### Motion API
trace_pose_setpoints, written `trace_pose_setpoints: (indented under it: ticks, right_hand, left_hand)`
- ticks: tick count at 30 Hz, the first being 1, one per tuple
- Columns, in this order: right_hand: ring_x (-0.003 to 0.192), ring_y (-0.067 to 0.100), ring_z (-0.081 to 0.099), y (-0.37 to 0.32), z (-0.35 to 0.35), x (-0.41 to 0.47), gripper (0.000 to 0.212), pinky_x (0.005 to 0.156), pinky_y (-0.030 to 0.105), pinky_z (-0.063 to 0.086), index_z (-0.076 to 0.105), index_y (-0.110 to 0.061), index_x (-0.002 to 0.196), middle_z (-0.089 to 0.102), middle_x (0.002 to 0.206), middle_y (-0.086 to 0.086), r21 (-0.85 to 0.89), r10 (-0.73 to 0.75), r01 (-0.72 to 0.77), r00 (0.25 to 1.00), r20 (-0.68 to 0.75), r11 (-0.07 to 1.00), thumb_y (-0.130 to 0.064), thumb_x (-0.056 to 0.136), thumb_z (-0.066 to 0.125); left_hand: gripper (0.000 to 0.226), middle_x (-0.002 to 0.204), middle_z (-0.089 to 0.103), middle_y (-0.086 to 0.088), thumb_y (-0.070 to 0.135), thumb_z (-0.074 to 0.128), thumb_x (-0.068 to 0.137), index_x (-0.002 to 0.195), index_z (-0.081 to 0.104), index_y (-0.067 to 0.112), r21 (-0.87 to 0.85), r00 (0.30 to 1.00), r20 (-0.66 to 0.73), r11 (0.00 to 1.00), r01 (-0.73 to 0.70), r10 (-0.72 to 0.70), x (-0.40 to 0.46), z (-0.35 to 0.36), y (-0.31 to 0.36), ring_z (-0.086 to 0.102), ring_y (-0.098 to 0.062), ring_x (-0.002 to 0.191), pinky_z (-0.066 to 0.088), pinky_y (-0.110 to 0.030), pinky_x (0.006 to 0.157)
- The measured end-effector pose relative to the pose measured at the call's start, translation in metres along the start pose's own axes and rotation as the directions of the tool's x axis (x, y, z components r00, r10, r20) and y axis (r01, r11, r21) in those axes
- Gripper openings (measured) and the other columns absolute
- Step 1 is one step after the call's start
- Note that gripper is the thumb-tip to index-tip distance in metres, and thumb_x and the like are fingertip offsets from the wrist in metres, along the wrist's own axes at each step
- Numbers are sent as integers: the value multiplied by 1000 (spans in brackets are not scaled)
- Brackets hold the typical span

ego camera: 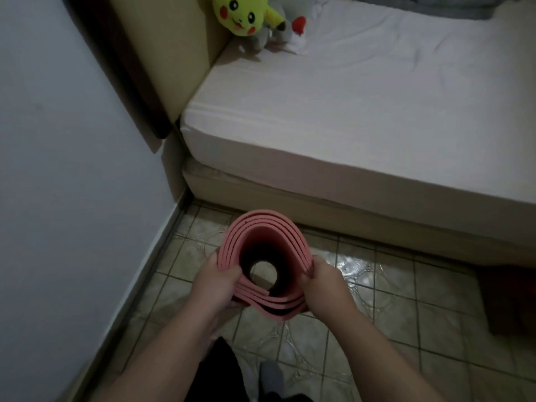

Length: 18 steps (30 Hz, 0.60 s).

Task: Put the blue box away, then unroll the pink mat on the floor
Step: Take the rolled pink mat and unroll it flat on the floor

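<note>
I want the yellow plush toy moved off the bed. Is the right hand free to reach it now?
Probably not: the right hand grips the rolled pink mat, and the yellow plush toy sits far across the bed.

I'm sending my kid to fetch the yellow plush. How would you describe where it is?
Start at the bed with the white sheet. In its far corner, against the beige headboard, sits the yellow plush; red cheeks distinguish it from the white-and-red toy alongside.
</note>
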State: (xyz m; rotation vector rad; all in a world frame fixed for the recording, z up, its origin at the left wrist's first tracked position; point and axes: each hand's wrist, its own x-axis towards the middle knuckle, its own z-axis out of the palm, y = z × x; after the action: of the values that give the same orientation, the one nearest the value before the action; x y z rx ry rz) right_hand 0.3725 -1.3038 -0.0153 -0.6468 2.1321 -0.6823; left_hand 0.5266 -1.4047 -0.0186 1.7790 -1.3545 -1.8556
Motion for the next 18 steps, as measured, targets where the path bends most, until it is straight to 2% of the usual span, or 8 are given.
trace_pose_setpoints:
  ticks: [2, 4, 8, 11, 13, 16, 18]
  right_hand:
    - [71, 22, 66, 23, -11, -21, 19, 57, 39, 59, 56, -16, 102, 64, 87, 6, 39, 13, -12, 1000, -14, 999, -10, 86, 46]
    - [74, 27, 68, 43, -18, -42, 21, 64, 46, 60, 57, -16, 103, 66, 90, 7, 55, 29, -27, 999, -29, 998, -10, 86, 47]
    - [69, 26, 70, 82, -24, -88, 23, 60, 44, 61, 59, -18, 101, 67, 87, 6, 109, 66, -58, 995, -71, 992, -8, 85, 46]
    - [68, 26, 70, 112, -23, -135, 21, 58, 43, 61, 61, -18, 96, 67, 85, 6, 146, 95, -78, 990, -107, 986, -9, 83, 47]
    - [67, 25, 70, 132, -21, -171, 22, 57, 42, 61, 63, -15, 96, 67, 85, 6, 161, 107, -85, 985, -135, 983, -8, 83, 47]
    - [63, 20, 68, 163, -15, -228, 23, 51, 31, 59, 63, -13, 99, 66, 84, 5, 173, 117, -87, 978, -171, 981, -6, 83, 48]
    - [63, 21, 68, 184, -12, -262, 23, 51, 33, 60, 63, -13, 99, 66, 83, 6, 176, 116, -83, 975, -188, 981, -7, 83, 48]
  left_hand:
    - [30, 92, 71, -11, 10, 52, 81, 97, 59, 34, 33, 1000, 22, 999, -10, 9, -20, 14, -13, 70, -31, 80, 60, -47, 60]
    - [31, 94, 71, -11, 11, 52, 81, 105, 59, 30, 69, 998, 51, 997, -26, 23, -40, 26, -28, 71, -32, 82, 60, -53, 64]
    - [31, 96, 68, -13, 5, 48, 86, 112, 54, 22, 110, 994, 107, 993, -32, 20, -87, 44, -52, 70, -31, 80, 59, -41, 56]
    - [31, 94, 68, -14, 5, 47, 86, 111, 54, 23, 143, 987, 153, 988, -64, 42, -126, 50, -77, 71, -32, 78, 60, -46, 59]
    - [30, 89, 69, -15, 3, 47, 85, 107, 57, 21, 142, 982, 175, 985, -97, 72, -152, 52, -99, 71, -30, 71, 60, -45, 56]
    - [30, 91, 69, -16, 6, 48, 81, 105, 59, 22, 152, 979, 183, 982, -115, 87, -191, 55, -135, 70, -35, 79, 59, -54, 63]
    - [30, 92, 70, -17, 6, 48, 81, 104, 59, 23, 128, 979, 183, 985, -114, 89, -220, 58, -157, 71, -36, 79, 59, -53, 63]
